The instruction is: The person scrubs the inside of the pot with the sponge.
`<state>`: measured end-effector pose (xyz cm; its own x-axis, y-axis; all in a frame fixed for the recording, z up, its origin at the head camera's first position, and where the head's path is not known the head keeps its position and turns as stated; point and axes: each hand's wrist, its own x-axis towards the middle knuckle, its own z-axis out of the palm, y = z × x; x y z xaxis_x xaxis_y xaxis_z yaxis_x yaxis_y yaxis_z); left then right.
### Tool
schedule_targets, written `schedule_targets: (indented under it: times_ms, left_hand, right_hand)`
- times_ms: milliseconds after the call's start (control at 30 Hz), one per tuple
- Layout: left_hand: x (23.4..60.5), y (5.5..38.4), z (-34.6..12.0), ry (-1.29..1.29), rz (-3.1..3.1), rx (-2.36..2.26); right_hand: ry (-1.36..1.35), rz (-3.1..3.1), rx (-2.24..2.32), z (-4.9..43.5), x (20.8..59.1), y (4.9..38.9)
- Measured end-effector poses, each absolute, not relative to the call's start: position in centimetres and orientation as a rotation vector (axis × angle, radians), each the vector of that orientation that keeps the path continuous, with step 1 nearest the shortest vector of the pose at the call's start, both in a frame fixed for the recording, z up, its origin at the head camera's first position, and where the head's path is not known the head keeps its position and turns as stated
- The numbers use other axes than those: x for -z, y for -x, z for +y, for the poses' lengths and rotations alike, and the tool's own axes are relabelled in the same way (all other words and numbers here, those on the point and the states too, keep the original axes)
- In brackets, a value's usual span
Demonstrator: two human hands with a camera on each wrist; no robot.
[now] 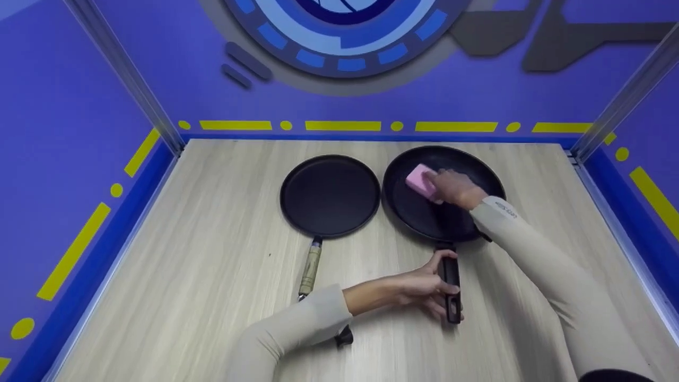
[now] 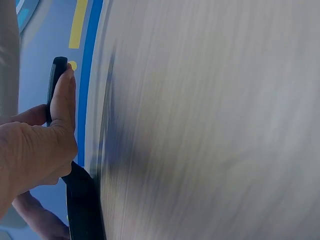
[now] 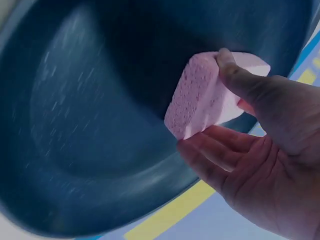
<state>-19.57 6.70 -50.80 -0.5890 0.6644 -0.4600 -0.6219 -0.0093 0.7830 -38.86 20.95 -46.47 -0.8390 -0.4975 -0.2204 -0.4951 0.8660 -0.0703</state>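
Observation:
A deep black frying pan (image 1: 408, 212) lies at the right of the table, its handle (image 1: 451, 276) toward the front. My left hand (image 1: 424, 286) grips that handle; the left wrist view shows the fingers and thumb around the handle (image 2: 59, 65). Inside the pan, my right hand (image 1: 456, 187) holds a pink sponge (image 1: 420, 179). Close up in the right wrist view, the thumb and fingers pinch the sponge (image 3: 192, 95) by its sides, over the dark pan floor (image 3: 85, 115), where pale specks or streaks show.
A flat black pan (image 1: 330, 196) stands left of the frying pan, close to its rim. Its patterned handle (image 1: 310, 270) runs toward my left sleeve (image 1: 297, 323). A small black object (image 1: 344, 337) shows beside that sleeve. Blue walls (image 1: 339, 106) enclose the table (image 1: 212, 239).

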Motion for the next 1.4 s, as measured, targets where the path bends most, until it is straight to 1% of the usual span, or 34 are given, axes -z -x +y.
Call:
schedule_targets:
  times_ms: [167, 333, 500, 600, 767, 933, 1233, 1400]
  left_hand:
    - [50.7, 19.5, 6.9, -0.048, 1.34, -1.762]
    - [50.6, 19.4, 6.8, -0.062, 1.368, -1.741]
    - [50.6, 19.3, 6.7, -0.064, 1.363, -1.744]
    - [50.6, 19.2, 6.7, -0.049, 1.329, -1.751]
    - [50.7, 19.1, 6.7, -0.029, 1.262, -1.775]
    - [50.8, 19.0, 6.8, -0.032, 1.28, -1.777]
    - [50.5, 19.3, 6.8, 0.0, 1.259, -1.807]
    - [50.4, 19.2, 6.8, 0.021, 1.26, -1.819]
  right_hand:
    - [0.542, 2.831, 0.001, 24.3, 46.0, 39.1]
    - [0.501, 2.791, 0.024, 26.4, 45.6, 37.7]
    - [0.543, 2.689, 0.003, 25.5, 44.9, 35.2]
    - [0.612, 2.656, -0.016, 24.5, 45.0, 33.7]
    - [0.734, 2.653, -0.029, 22.6, 45.5, 32.3]
    - [0.841, 2.685, 0.008, 21.6, 46.0, 32.0]
    - [0.881, 2.775, 0.07, 22.0, 46.7, 32.3]
    - [0.854, 2.873, 0.098, 22.5, 46.7, 32.5]
